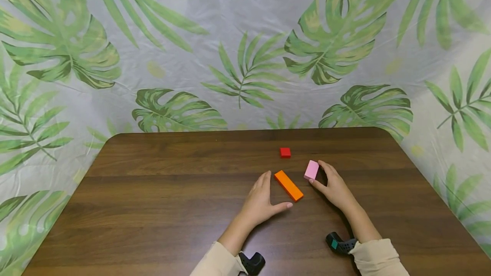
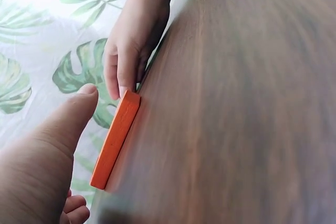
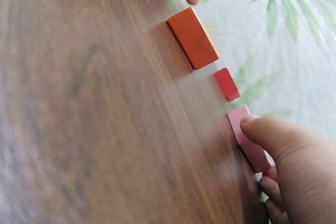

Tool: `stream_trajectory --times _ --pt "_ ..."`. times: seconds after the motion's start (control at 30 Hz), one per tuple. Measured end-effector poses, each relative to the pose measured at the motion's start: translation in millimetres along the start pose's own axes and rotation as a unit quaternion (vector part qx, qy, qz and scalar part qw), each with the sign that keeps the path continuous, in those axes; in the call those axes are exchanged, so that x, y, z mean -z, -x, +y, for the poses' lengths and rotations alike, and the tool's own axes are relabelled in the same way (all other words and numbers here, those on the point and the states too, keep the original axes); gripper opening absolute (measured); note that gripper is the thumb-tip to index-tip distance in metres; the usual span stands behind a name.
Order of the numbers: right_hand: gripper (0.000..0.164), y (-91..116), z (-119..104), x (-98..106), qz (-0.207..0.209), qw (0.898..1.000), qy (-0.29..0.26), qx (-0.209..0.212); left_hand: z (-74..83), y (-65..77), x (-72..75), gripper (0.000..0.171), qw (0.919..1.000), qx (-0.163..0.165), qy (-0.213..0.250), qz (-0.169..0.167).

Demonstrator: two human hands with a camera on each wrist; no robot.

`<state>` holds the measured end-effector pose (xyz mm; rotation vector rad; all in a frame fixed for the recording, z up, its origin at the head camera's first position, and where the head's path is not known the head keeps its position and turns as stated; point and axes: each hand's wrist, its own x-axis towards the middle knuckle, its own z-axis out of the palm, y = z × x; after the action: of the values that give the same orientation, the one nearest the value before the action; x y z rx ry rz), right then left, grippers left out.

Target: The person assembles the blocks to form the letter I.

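An orange block [image 1: 289, 186], long and flat, lies slantwise on the table. Around its left side, with thumb and fingers spread, is my left hand [image 1: 259, 202]; a gap shows between the thumb and the block in the left wrist view. My right hand [image 1: 337, 188] pinches a pink block [image 1: 311, 169] between thumb and fingers. In the right wrist view the thumb lies against the near face of the pink block [image 3: 245, 135], and the fingers are partly hidden behind it. Farther back sits a small red block [image 1: 285, 153], touched by neither hand.
The brown wooden table [image 1: 153, 208] has rounded far corners. Behind it hangs a pale cloth [image 1: 253, 7] printed with green leaves. Black straps with small devices [image 1: 339, 244] sit on both wrists, below beige sleeves.
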<state>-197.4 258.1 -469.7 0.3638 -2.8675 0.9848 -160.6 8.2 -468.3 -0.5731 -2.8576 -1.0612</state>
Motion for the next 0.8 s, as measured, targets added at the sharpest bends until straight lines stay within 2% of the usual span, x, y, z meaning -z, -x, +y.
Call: stream_trajectory --times 0.33,0.6,0.8 --pt "0.072 0.3 0.6 -0.4 0.005 1.000 -0.001 0.007 4.4 -5.5 -7.1 0.103 0.9993 0.012 -0.036 -0.002" --pt "0.072 0.6 3.1 -1.1 0.006 1.000 0.002 0.011 9.3 -9.2 -13.0 0.103 0.9979 0.011 -0.063 0.010" --pt "0.073 0.3 3.2 -1.2 0.006 1.000 0.004 0.011 14.1 -11.0 -17.4 0.103 0.9961 0.023 -0.085 0.011"
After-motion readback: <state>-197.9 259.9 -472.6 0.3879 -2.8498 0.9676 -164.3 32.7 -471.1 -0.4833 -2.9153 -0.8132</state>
